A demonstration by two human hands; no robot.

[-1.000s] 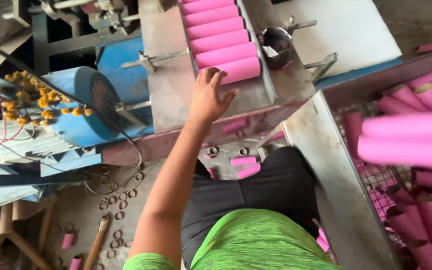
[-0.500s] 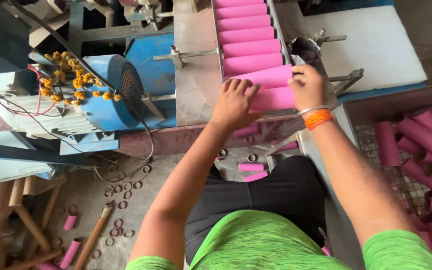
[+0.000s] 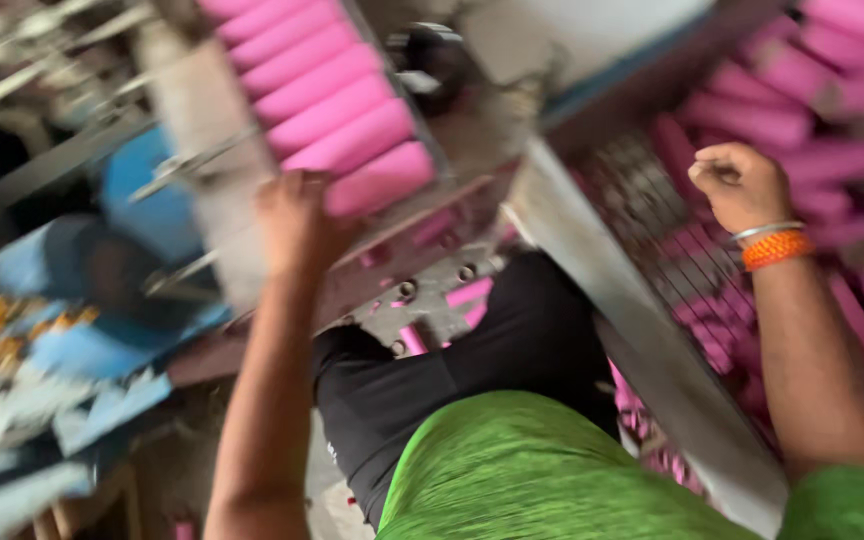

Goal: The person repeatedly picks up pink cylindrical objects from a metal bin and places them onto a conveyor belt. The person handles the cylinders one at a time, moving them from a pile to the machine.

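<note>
Here, blurred at the far left, sits a blue motor housing [image 3: 142, 210]. Next, the left hand [image 3: 297, 220] rests against the lowest pink cardboard tube [image 3: 382, 178] in the row lying on the grey metal feed chute [image 3: 192, 130]; whether its fingers are spread I cannot tell. Further right, the right hand [image 3: 742, 185], wearing an orange wristband [image 3: 777, 248], is curled into an empty fist above the wire bin of loose pink tubes [image 3: 782, 120].

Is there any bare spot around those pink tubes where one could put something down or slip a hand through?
Bare room shows on the grey metal ledge between the chute and the wire bin, and on the pale surface at top. The chute of pink tubes is packed side to side, the left hand at its lower end. The bin of pink tubes under the right hand is crowded.
</note>
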